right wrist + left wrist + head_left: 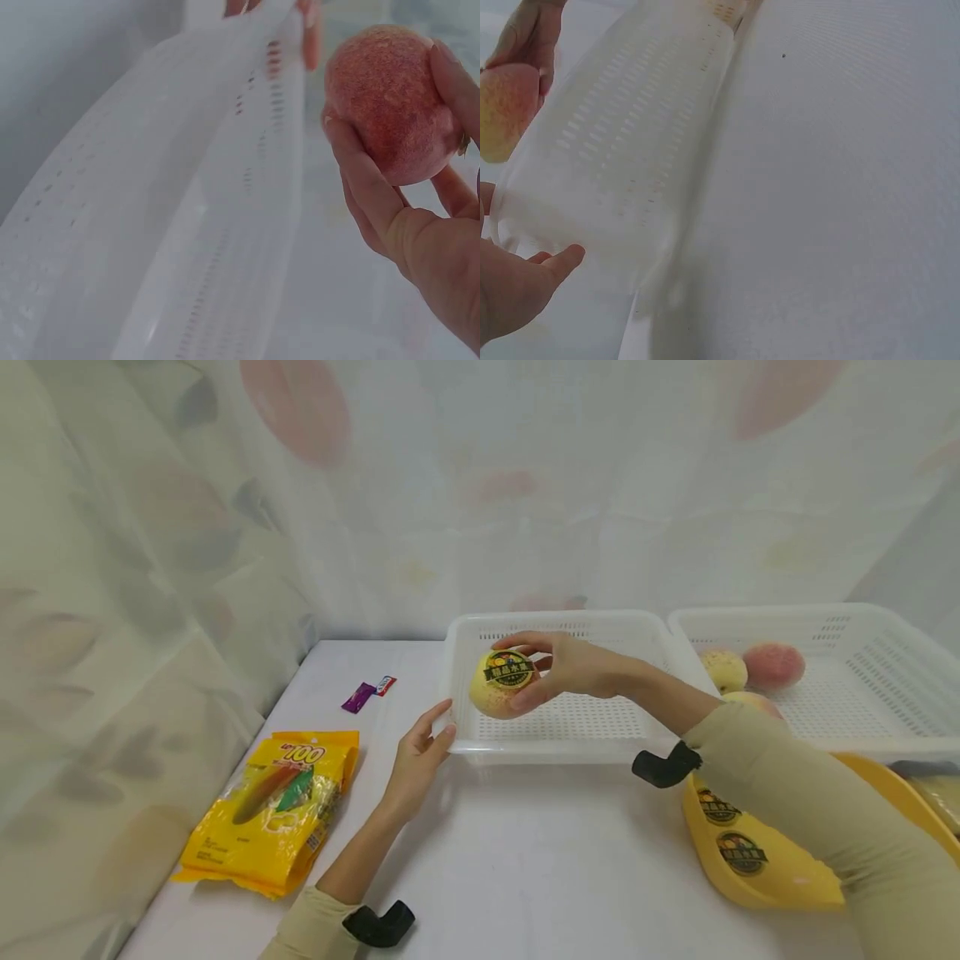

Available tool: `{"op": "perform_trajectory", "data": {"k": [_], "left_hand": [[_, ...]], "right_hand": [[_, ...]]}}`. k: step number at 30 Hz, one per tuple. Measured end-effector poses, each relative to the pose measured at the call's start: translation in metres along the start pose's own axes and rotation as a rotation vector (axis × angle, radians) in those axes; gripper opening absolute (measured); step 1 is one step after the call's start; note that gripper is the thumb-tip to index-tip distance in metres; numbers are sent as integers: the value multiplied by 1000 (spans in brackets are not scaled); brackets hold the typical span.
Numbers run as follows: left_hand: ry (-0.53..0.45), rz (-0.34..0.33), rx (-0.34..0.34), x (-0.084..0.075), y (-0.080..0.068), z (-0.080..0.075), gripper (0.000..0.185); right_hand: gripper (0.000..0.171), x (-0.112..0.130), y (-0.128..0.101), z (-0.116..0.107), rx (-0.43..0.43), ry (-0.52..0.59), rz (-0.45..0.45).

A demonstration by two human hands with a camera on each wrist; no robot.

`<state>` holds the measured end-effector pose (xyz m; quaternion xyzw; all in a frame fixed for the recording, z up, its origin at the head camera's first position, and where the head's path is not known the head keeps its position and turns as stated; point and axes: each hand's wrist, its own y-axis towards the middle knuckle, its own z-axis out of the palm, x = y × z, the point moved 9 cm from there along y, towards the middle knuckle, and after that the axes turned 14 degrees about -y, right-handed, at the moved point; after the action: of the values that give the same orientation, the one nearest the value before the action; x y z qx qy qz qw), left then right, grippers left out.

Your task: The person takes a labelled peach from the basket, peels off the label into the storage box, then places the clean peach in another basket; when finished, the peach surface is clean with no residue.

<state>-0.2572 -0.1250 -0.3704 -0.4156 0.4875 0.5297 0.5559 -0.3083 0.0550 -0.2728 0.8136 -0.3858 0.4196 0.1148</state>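
In the middle of the head view, the right hand (573, 667) is holding a yellow-pink peach (501, 684) with a dark round sticker, its fingers curling over the top and its thumb pressing from below, so the fruit is hanging over the left part of the near white basket (600, 739). The right wrist view is showing the same peach (390, 101) at upper right, cupped between thumb and fingers (360, 172) just beside the basket's perforated wall (187, 225). The left hand (418, 760), just left of centre, is resting against the basket's near left corner, fingers fairly straight and close together with the thumb touching the rim. A second white basket (885, 727) at the right edge is holding more peaches (772, 664). A yellow snack bag (270, 810) is lying at lower left, small sweet wrappers (367, 693) above it, and a yellow tray (750, 868) is sitting at lower right.
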Motion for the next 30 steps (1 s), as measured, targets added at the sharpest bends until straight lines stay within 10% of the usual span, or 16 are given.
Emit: {"op": "perform_trajectory", "data": {"k": [10, 30], "left_hand": [[5, 5, 5, 0, 2, 1, 47], [-16, -7, 3, 0, 3, -3, 47]], "right_hand": [[77, 21, -71, 32, 13, -22, -118], [70, -65, -110, 119, 42, 85, 113]]}}
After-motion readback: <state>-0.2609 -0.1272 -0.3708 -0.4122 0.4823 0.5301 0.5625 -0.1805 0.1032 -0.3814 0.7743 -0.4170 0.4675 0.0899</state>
